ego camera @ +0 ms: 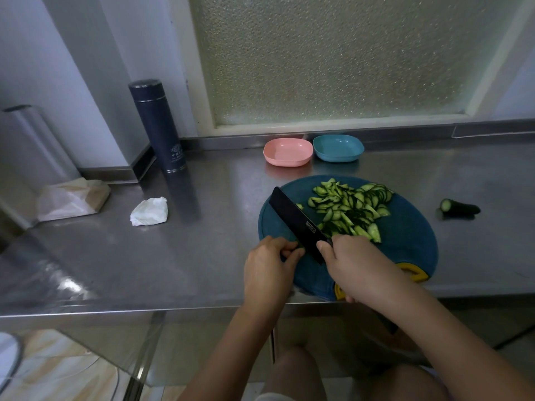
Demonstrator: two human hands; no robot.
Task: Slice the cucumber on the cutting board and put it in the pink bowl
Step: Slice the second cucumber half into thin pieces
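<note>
A round dark-blue cutting board [411, 235] lies on the steel counter, with a heap of cucumber slices [351, 206] across its far half. My right hand [356, 264] grips the handle of a black cleaver [295, 218] whose blade slants up and left over the board. Just left of the blade, my left hand [269, 264] curls its fingertips on a small green cucumber piece [301, 250] at the board's near-left edge; the piece is mostly hidden. The pink bowl [288, 151] stands behind the board with nothing in it.
A blue bowl [338, 147] sits right of the pink one. A cucumber end [459, 206] lies on the counter right of the board. At the left stand a dark flask [159, 125], a crumpled tissue [149, 211] and a paper-wrapped packet [72, 199]. The counter's front edge [144, 309] is near me.
</note>
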